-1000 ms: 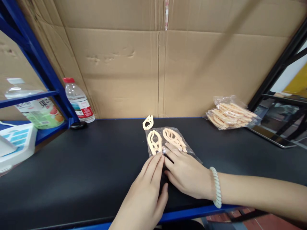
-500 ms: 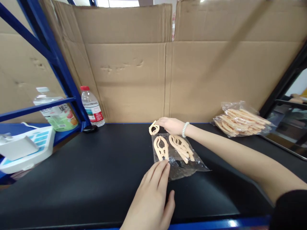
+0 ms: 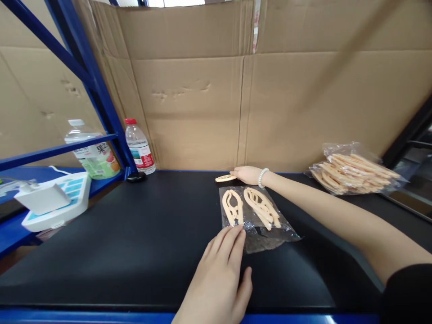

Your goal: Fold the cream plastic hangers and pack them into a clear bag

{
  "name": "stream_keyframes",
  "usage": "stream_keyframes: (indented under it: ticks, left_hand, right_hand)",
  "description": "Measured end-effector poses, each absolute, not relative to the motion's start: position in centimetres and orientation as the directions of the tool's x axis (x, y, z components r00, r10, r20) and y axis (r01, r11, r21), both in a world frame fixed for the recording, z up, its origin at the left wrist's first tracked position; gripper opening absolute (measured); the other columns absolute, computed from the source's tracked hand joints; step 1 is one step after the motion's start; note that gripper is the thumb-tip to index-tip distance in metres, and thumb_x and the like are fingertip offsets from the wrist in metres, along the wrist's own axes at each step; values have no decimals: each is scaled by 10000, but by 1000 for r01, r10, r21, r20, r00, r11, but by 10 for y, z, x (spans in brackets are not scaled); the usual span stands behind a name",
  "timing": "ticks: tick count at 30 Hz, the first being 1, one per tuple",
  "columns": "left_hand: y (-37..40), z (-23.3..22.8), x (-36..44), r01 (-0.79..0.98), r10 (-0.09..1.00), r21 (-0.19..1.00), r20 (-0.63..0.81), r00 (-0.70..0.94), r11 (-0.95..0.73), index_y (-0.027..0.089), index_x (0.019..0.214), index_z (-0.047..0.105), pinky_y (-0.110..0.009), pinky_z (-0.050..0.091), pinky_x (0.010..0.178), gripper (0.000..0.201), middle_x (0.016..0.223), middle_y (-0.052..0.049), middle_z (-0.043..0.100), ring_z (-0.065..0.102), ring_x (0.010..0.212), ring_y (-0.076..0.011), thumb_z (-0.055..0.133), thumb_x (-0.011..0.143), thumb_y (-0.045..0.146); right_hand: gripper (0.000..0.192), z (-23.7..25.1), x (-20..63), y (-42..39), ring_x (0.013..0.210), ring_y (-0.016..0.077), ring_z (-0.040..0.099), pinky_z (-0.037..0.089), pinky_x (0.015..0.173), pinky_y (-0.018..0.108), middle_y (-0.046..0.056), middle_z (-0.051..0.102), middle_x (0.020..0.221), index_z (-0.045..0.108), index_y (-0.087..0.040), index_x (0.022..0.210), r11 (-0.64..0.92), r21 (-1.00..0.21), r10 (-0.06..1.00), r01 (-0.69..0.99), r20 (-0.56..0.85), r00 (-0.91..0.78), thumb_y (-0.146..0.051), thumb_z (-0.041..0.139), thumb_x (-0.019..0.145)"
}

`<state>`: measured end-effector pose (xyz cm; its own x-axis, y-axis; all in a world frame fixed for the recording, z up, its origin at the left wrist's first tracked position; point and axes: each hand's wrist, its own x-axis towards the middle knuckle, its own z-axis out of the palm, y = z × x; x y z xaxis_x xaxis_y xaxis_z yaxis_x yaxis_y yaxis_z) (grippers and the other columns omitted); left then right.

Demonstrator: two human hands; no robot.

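Your left hand (image 3: pixel 221 274) lies palm down on the black table (image 3: pixel 135 238), fingers straight and held together, thumb spread to the side. The fingertips press the near edge of the clear bag (image 3: pixel 254 218), which lies flat just beyond them and holds several peach clips (image 3: pixel 249 208) side by side. Your right arm reaches far forward across the table, past the bag's right edge, with a white bracelet (image 3: pixel 262 177) at the wrist. Your right hand (image 3: pixel 245 174) rests low at the far edge of the table, fingers pointing left and closed on one end of a loose clip (image 3: pixel 225 178). That clip extends leftward from the fingertips, lying nearly flat, just beyond the far edge of the bag. The grip itself is small and distant, so which fingers pinch the clip cannot be made out. The left wrist is cut off by the lower frame edge. The right upper arm leaves the frame at lower right in a dark sleeve (image 3: pixel 407 294).
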<state>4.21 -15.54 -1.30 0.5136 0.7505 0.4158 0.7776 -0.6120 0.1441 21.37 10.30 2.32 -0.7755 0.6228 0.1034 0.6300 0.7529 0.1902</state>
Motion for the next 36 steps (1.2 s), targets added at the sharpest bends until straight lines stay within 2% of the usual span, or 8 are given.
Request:
stream_keyframes:
  ticks: [4, 9, 12, 15, 21, 26, 30, 36]
  left_hand:
    - [-157, -12, 42, 780, 762, 165, 407, 503, -603, 130, 1402, 390, -461, 470, 1031, 535, 1436, -127, 454, 426, 1318, -286, 461, 875, 182]
    - [-156, -13, 41, 781, 756, 152, 416, 505, -606, 152, 1428, 341, -455, 454, 1048, 556, 1456, -116, 431, 397, 1342, -276, 460, 886, 196]
    - [-155, -15, 41, 777, 748, 144, 421, 513, -613, 147, 1448, 293, -443, 448, 1054, 581, 1473, -123, 403, 376, 1356, -273, 457, 894, 210]
    - [-153, -17, 41, 768, 739, 151, 437, 513, -622, 149, 1474, 223, -435, 439, 1061, 633, 1495, -128, 365, 350, 1372, -273, 464, 893, 214]
    - [-151, -16, 43, 755, 749, 201, 430, 504, -624, 157, 1491, 174, -415, 422, 1076, 673, 1530, -127, 293, 327, 1385, -266, 468, 887, 202]
    - [-152, -15, 44, 749, 750, 221, 440, 494, -624, 179, 1497, 158, -432, 406, 1084, 685, 1538, -114, 279, 315, 1390, -270, 466, 886, 192]
    - [-153, -16, 44, 758, 759, 230, 441, 478, -611, 169, 1506, 101, -432, 382, 1099, 708, 1555, -110, 232, 281, 1406, -257, 449, 890, 184]
    - [-153, -16, 45, 764, 777, 252, 428, 462, -593, 151, 1504, 111, -423, 353, 1116, 717, 1559, -118, 213, 266, 1411, -254, 454, 875, 176]
  right_hand:
    - [270, 33, 244, 70, 935, 236, 642, 466, 798, 321, 157, 679, 994, 579, -73, 1123, 668, 166, 672, 725, 283, -684, -31, 411, 916]
    - [204, 58, 284, 4, 898, 202, 647, 488, 765, 305, 117, 670, 1029, 500, -130, 1145, 619, 102, 643, 778, 503, -577, -148, 372, 988]
    - [117, 68, 298, -53, 763, 176, 667, 509, 666, 272, 60, 695, 919, 526, -184, 1062, 651, 37, 524, 758, 700, -485, -241, 486, 968]
    - [80, 68, 302, -111, 747, 162, 674, 529, 681, 265, 25, 707, 896, 569, -228, 1012, 679, 112, 389, 726, 783, -485, -211, 549, 936]
    - [247, 48, 294, -166, 920, 243, 663, 542, 786, 343, 119, 696, 1039, 604, -134, 1116, 795, 252, 272, 552, 665, -695, -244, 455, 953]
    - [286, 42, 269, -148, 727, 216, 651, 520, 665, 330, 131, 700, 826, 636, -77, 931, 804, 378, 136, 460, 635, -760, -60, 350, 913]
    - [264, 34, 246, -121, 552, 173, 579, 473, 510, 291, 85, 650, 702, 651, -95, 799, 772, 497, 49, 396, 575, -817, -78, 407, 898]
    - [250, 21, 226, -99, 541, 184, 564, 450, 452, 300, 54, 614, 666, 664, -105, 805, 712, 558, 63, 427, 555, -830, -106, 434, 903]
